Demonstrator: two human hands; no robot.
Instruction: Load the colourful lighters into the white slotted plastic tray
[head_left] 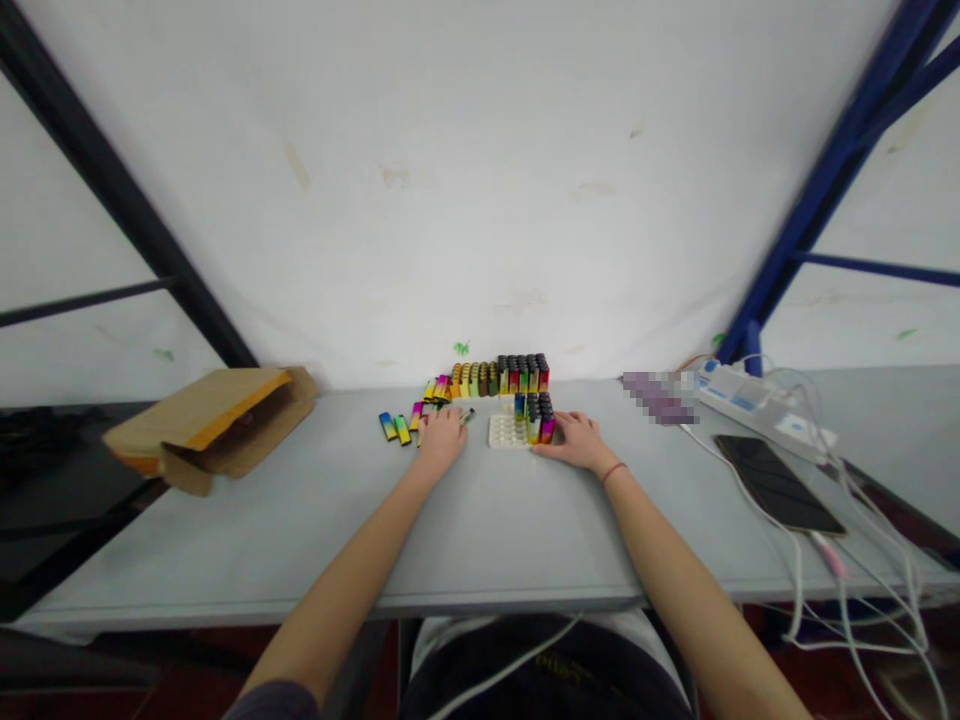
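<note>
My left hand (442,438) is closed on a lighter (467,416) whose end sticks out to the right of the fingers. Several colourful lighters (403,430) lie loose around that hand, and some are partly hidden under it. Just right of it sits a white tray with round holes (507,431). Upright lighters with black tops (540,418) fill the tray's right side, and a blue one (519,406) stands beside them. My right hand (579,440) grips the tray's right end, thumb along the front edge and fingers behind the lighters.
Behind the tray, upright rows of yellow lighters (474,379) and black-topped lighters (523,373) stand near the wall. An opened cardboard box (217,410) lies at left. At right are a phone (778,483), a power strip (765,408) and loose white cables (799,580).
</note>
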